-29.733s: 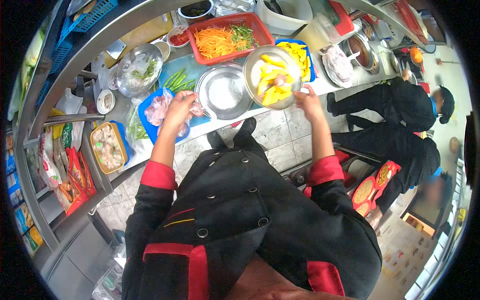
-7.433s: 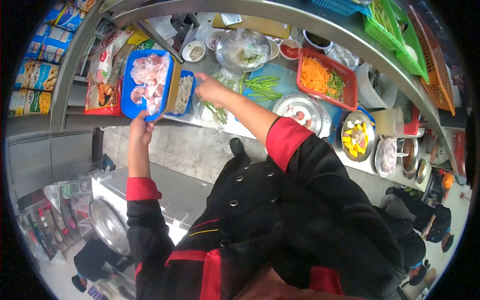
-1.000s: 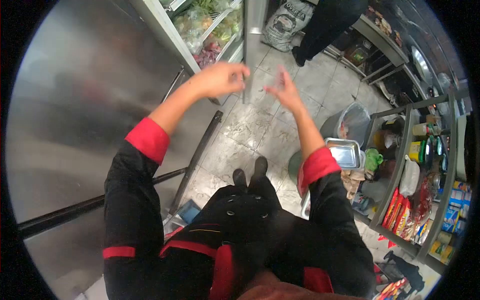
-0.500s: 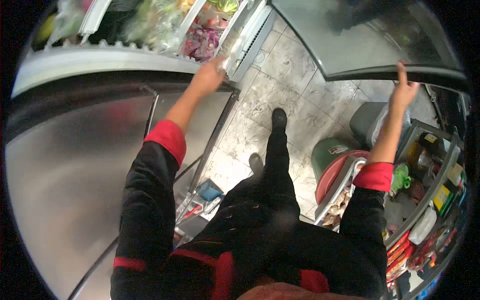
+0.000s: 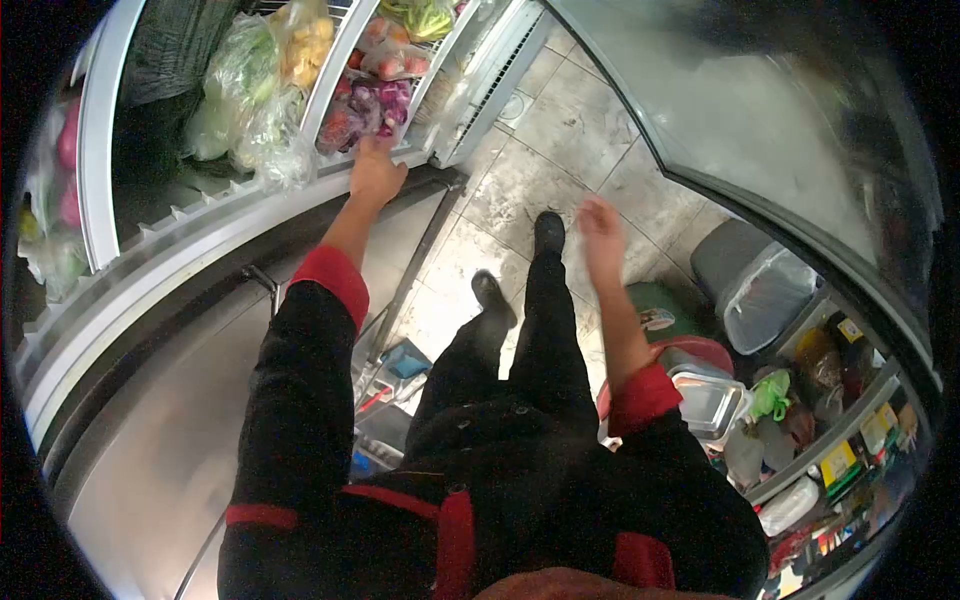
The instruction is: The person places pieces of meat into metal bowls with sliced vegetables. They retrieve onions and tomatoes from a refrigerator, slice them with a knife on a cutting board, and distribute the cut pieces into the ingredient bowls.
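Note:
My left hand (image 5: 378,172) reaches over the white front edge of an open glass-door fridge. Its fingers point at a plastic bag of purple vegetables (image 5: 385,100), with the fingertips at the bag's lower end and the thumb held apart. Whether they touch the bag is unclear. My right hand (image 5: 602,235) is in mid-air above the tiled floor, away from the glass door (image 5: 740,90). Motion smears its fingers, and nothing shows in it.
Bagged leafy vegetables (image 5: 245,85) and tomatoes (image 5: 395,62) fill neighbouring shelves. At right stand a grey bin (image 5: 755,270) with a plastic liner, a red tub (image 5: 715,352), a metal lidded container (image 5: 708,400) and a loaded shelf unit (image 5: 800,470). Steel doors (image 5: 180,430) are at left.
My left hand has moved from the fridge's front corner left to the purple vegetables. My right hand has left the glass door's edge and swung inward to the left; the door appears wider in view.

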Demonstrator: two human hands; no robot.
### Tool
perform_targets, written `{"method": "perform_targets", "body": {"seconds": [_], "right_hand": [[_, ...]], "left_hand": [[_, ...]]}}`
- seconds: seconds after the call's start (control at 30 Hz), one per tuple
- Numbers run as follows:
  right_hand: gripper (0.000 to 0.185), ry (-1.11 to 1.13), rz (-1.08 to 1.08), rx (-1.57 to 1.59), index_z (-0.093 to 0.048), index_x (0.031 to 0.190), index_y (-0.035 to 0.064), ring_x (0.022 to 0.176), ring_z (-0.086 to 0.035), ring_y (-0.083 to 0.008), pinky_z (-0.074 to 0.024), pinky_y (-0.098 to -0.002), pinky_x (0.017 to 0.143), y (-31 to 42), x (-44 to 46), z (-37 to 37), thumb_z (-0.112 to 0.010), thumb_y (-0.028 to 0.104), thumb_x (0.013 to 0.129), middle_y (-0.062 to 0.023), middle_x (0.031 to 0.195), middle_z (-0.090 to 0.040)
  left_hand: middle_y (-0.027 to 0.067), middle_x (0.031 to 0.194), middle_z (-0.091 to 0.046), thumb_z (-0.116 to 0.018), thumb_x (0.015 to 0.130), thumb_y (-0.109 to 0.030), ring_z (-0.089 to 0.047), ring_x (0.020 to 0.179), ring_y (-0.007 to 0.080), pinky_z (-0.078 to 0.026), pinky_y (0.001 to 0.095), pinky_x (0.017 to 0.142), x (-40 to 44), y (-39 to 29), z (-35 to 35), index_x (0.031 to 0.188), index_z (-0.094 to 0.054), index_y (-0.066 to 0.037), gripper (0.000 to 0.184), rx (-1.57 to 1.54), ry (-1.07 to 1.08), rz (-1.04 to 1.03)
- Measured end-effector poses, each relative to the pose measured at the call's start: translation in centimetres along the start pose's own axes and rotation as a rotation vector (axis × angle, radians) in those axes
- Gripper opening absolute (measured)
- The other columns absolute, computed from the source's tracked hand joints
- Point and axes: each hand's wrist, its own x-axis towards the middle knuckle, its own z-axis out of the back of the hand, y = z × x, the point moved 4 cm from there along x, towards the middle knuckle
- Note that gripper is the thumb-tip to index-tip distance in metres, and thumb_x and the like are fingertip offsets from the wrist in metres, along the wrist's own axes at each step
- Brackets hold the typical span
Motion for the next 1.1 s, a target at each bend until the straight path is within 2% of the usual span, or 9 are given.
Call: {"method": "perform_targets", "body": {"seconds": [0.07,0.13,0.23,0.33,0.4,0.57,0.63,0.9,1.1], "right_hand": [[0.034,0.279,0.259,0.099,-0.058,0.127,0.004,0.108,-0.059,-0.0146,-0.048,-0.0294,0.093,7.5,-0.7,-8.3,-0.062,0.004,0.093,-0.0056,0.118,-0.064],[0.035,0.509,0.23,0.25,-0.058,0.13,0.0059,0.113,-0.058,-0.0142,-0.0473,-0.0299,0.095,12.1,1.0,-15.5,-0.057,0.006,0.096,-0.0063,0.122,-0.064],[0.029,0.624,0.527,0.128,-0.063,0.117,-0.0007,0.107,-0.067,-0.0296,-0.051,-0.0365,0.095,19.3,3.6,-24.9,-0.056,0.003,0.089,-0.0172,0.115,-0.069],[0.023,0.755,0.614,-0.125,-0.067,0.111,0.0033,0.104,-0.068,-0.0292,-0.0527,-0.0382,0.091,19.3,6.2,-33.6,-0.057,0.008,0.091,-0.0167,0.11,-0.07],[0.024,0.901,0.724,-0.995,-0.071,0.108,0.0046,0.102,-0.069,-0.032,-0.055,-0.0419,0.085,19.3,6.3,-36.3,-0.058,0.014,0.09,-0.0161,0.106,-0.072],[0.03,0.733,0.729,-1.226,-0.069,0.117,0.0075,0.106,-0.068,-0.0311,-0.0564,-0.042,0.081,16.2,9.4,-38.8,-0.051,0.016,0.095,-0.0163,0.117,-0.066],[0.037,0.48,0.697,-0.92,-0.068,0.109,-0.0015,0.094,-0.07,-0.0348,-0.0563,-0.0457,0.081,13.1,11.3,-40.0,-0.053,0.029,0.096,-0.0175,0.099,-0.071],[0.036,0.689,0.958,-1.13,-0.064,0.122,0.0147,0.103,-0.067,-0.0357,-0.0566,-0.0483,0.08,16.0,9.8,-38.0,-0.059,0.034,0.092,-0.0186,0.111,-0.066],[0.049,0.89,0.57,-1.275,-0.061,0.132,0.018,0.104,-0.067,-0.0352,-0.0542,-0.0495,0.088,16.6,10.6,-40.4,-0.063,0.035,0.085,-0.0172,0.108,-0.068]], "left_hand": [[0.0214,0.134,-0.051,-0.072,0.082,-0.033,-0.051,0.125,0.0391,-0.042,0.046,0.107,0.1,0.5,0.2,0.14,-0.046,-0.015,0.066,0.04,0.056,-0.052],[0.022,0.139,-0.047,-0.071,0.082,-0.034,-0.05,0.127,0.0386,-0.042,0.0458,0.107,0.0,0.9,0.9,0.143,-0.043,-0.016,0.07,0.026,0.112,-0.07],[0.0232,0.147,-0.04,-0.071,0.082,-0.035,-0.05,0.128,0.0381,-0.043,0.0455,0.106,0.3,1.7,1.0,0.148,-0.037,-0.014,0.077,0.082,0.131,-0.119],[0.024,0.152,-0.035,-0.07,0.082,-0.037,-0.053,0.126,0.0378,-0.046,0.0455,0.104,-0.4,1.2,1.9,0.148,-0.033,-0.006,0.081,0.151,0.137,-0.112],[0.0265,0.15,-0.035,-0.067,0.085,-0.038,-0.058,0.12,0.0398,-0.048,0.0451,0.101,-1.5,-0.5,3.5,0.146,-0.027,0.007,0.086,0.196,0.25,-0.03],[0.0312,0.142,-0.041,-0.061,0.088,-0.034,-0.058,0.119,0.0443,-0.049,0.0438,0.1,-1.1,1.1,1.2,0.143,-0.023,0.011,0.081,0.147,0.216,0.183],[0.032,0.139,-0.044,-0.06,0.088,-0.031,-0.057,0.119,0.0444,-0.049,0.0442,0.1,-0.5,2.1,-0.1,0.143,-0.021,0.012,0.08,0.129,0.11,0.159],[0.0372,0.131,-0.049,-0.059,0.084,-0.019,-0.057,0.116,0.0463,-0.048,0.0459,0.1,-0.3,1.6,1.8,0.146,-0.007,0.016,0.088,-0.116,0.072,0.252],[0.0371,0.136,-0.044,-0.057,0.083,-0.012,-0.054,0.121,0.0454,-0.046,0.0442,0.102,-0.7,1.3,2.6,0.148,-0.007,0.012,0.085,-0.21,0.132,0.307]]}}
